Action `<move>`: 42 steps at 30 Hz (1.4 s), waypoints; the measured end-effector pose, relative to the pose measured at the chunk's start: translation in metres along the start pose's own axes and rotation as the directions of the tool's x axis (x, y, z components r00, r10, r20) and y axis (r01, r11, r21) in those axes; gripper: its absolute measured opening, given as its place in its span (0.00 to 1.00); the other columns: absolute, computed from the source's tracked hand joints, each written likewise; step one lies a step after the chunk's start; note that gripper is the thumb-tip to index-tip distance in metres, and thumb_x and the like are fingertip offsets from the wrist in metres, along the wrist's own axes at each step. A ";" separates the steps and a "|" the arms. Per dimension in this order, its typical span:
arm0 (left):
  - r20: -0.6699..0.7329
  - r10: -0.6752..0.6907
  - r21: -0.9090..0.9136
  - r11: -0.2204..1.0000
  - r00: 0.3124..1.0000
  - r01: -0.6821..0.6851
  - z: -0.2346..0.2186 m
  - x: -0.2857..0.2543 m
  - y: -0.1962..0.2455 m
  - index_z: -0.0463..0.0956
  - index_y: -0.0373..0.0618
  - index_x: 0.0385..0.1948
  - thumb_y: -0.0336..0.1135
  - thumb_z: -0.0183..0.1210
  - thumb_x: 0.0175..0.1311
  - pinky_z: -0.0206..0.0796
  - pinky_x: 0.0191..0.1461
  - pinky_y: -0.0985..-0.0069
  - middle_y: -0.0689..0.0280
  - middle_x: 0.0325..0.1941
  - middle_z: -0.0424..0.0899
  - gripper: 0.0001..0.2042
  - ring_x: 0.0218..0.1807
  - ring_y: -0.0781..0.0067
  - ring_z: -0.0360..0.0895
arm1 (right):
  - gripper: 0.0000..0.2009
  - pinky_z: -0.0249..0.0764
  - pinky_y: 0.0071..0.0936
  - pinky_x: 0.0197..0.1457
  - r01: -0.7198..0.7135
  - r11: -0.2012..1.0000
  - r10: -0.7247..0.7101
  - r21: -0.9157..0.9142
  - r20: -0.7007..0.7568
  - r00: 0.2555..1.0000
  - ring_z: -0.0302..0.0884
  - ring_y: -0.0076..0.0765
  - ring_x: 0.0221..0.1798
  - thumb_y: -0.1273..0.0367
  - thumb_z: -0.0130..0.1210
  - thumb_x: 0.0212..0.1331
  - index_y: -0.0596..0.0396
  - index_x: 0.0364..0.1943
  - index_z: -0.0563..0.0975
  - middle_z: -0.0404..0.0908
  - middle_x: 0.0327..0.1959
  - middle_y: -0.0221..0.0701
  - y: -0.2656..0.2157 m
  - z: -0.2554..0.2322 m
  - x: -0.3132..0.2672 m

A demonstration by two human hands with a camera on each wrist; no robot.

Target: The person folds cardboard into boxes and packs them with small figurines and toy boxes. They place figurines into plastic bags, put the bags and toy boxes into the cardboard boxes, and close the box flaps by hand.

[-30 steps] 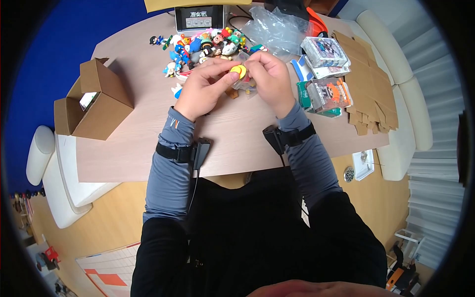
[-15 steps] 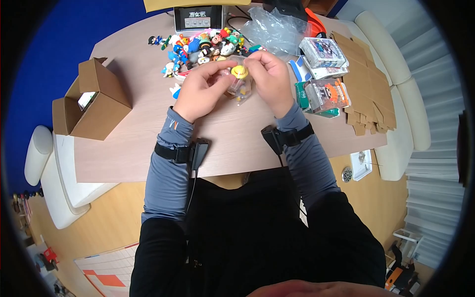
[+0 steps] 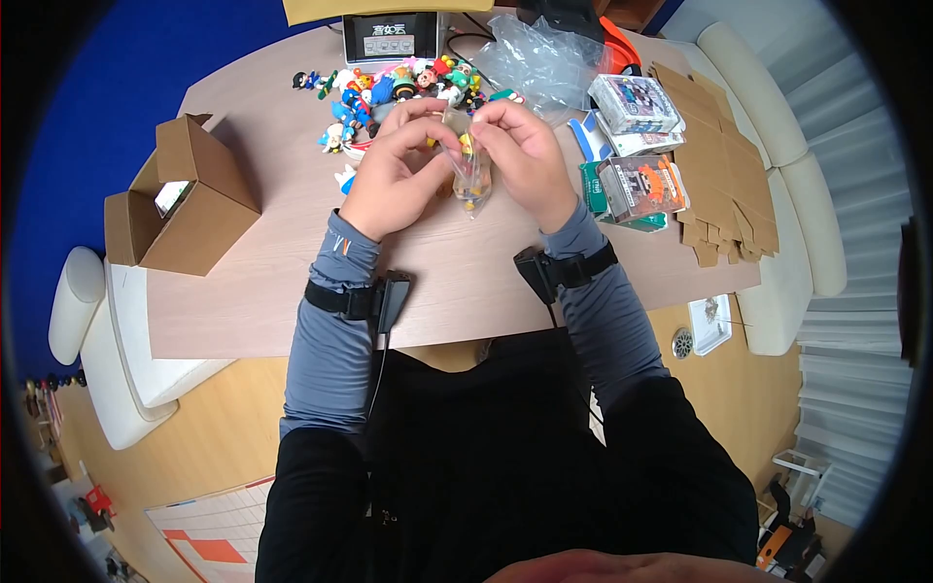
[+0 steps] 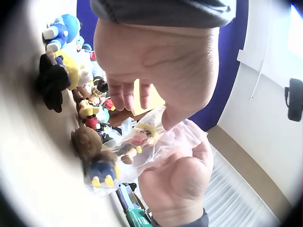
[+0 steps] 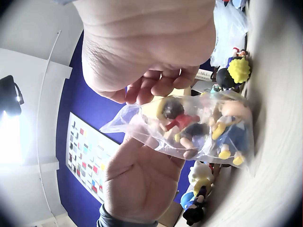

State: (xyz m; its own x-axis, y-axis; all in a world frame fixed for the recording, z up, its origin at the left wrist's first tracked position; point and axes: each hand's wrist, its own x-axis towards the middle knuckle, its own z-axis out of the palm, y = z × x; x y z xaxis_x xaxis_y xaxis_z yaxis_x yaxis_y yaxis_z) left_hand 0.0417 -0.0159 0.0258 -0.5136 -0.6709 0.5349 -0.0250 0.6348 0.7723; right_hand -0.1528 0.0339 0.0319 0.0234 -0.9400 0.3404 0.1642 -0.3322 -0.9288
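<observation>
A clear plastic bag (image 3: 470, 185) hangs upright between both hands above the table. Inside it, the right wrist view shows a figure in red (image 5: 182, 121) with a yellow hat and, lower down, a blue figure (image 5: 232, 138) with yellow feet. The left hand (image 3: 397, 179) pinches the bag's upper left edge between thumb and fingers. Opposite it, the right hand (image 3: 531, 160) pinches the upper right edge. Behind the hands lies a pile of small toy figures (image 3: 384, 89). In the left wrist view the bag (image 4: 142, 153) stretches between the two hands.
An open cardboard box (image 3: 209, 214) stands at the left. Boxed figures (image 3: 641, 185) and flattened cardboard (image 3: 724, 165) lie at the right. A loose plastic bag (image 3: 544, 63) and a dark-screened box (image 3: 392, 39) are at the back.
The yellow-hatted figure, earlier held up between the hands, has gone down into the bag. The bag now hangs longer below the fingers, and the left fingers have spread along its top.
</observation>
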 end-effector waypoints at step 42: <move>-0.114 -0.318 -0.567 0.799 0.941 0.201 0.007 0.004 0.005 0.74 0.39 0.51 0.26 0.59 0.72 0.67 0.44 0.86 0.74 0.36 0.79 0.09 0.37 0.87 0.73 | 0.15 0.75 0.21 0.40 -0.017 0.990 -0.006 -0.142 -0.162 0.987 0.79 0.19 0.35 0.63 0.52 0.75 0.63 0.39 0.81 0.83 0.31 0.27 0.006 0.002 0.000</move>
State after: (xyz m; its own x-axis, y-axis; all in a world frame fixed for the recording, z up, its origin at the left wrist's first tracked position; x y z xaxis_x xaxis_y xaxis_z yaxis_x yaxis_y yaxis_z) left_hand 0.0333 -0.0127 0.0297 -0.3777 -0.8770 0.2970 0.3634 0.1546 0.9187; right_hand -0.1496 0.0316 0.0268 -0.1376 -0.9380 0.3182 0.0223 -0.3241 -0.9458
